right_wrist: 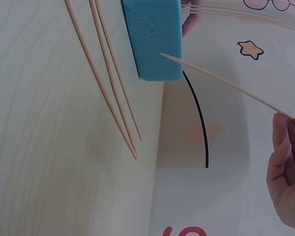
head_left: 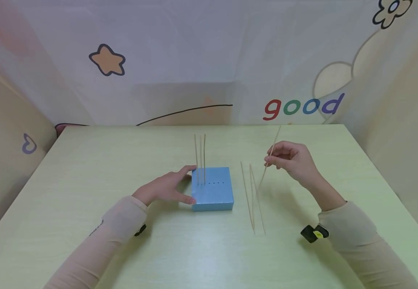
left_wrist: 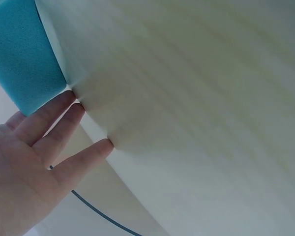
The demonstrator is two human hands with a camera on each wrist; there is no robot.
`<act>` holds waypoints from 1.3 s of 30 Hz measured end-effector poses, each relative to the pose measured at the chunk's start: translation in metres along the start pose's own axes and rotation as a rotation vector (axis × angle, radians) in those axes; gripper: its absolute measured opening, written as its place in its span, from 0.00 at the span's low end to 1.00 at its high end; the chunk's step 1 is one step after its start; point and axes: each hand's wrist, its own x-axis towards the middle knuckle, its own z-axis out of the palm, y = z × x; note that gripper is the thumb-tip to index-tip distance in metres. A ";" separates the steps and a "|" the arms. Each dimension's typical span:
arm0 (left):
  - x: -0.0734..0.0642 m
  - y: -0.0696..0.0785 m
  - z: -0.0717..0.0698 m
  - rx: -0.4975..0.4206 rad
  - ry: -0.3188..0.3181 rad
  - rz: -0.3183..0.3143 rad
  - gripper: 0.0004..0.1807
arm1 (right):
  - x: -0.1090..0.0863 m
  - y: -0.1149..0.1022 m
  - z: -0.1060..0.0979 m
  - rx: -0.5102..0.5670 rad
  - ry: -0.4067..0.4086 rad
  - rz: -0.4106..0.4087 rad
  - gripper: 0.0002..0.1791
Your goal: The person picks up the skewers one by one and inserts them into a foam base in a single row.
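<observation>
A light-blue foam block (head_left: pixel 214 196) lies on the table with a row of small holes across its top. Three thin wooden skewers (head_left: pixel 204 156) stand upright in its left part. My left hand (head_left: pixel 169 186) is at the block's left side, thumb by the front corner and a finger by the back one. Several of its fingers look straight in the left wrist view. Right of the block and above the table, my right hand (head_left: pixel 293 162) pinches another wooden skewer (head_left: pixel 274 141). This skewer slants down to the left, its pointed end (right_wrist: pixel 169 57) visible in the right wrist view.
Three loose skewers (head_left: pixel 251 200) lie on the table (head_left: pixel 180 253) between the block and my right hand. Behind the table hangs a printed cloth (head_left: pixel 180 48) with a star and the word "good".
</observation>
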 end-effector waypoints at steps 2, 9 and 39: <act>0.000 0.000 0.000 0.001 -0.002 0.002 0.55 | 0.000 -0.002 0.002 0.000 0.002 -0.012 0.08; 0.000 0.000 0.000 0.005 -0.001 0.008 0.54 | 0.002 -0.020 0.014 0.008 0.021 -0.108 0.05; 0.001 -0.001 0.001 0.008 0.005 0.003 0.55 | 0.020 -0.036 0.073 0.019 -0.042 -0.295 0.10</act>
